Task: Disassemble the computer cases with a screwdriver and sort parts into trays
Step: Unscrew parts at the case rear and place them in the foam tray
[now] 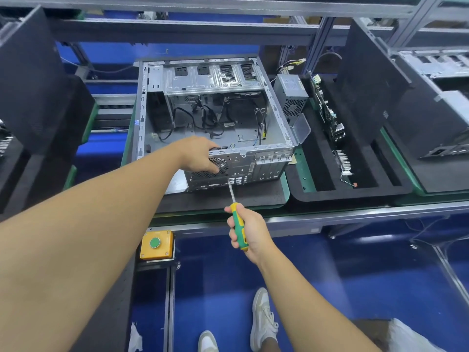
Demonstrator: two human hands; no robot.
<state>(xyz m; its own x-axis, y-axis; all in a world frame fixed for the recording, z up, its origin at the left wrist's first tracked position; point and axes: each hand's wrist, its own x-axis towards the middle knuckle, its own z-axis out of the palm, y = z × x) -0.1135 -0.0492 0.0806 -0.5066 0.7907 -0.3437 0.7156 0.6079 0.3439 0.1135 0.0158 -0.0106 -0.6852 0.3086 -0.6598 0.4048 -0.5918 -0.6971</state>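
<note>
An open grey computer case lies on a dark mat, its inside showing black cables. My left hand grips the case's near rear edge over the round fan grille. My right hand holds a green and yellow screwdriver. Its metal shaft points up and away, and the tip meets the rear panel just below the grille. To the right, a black foam tray holds a grey power supply and circuit boards standing on edge.
Black case panels lean at the far left and the right. Another metal chassis sits at the far right. A yellow box with a green button hangs under the bench's front rail. Blue floor lies below.
</note>
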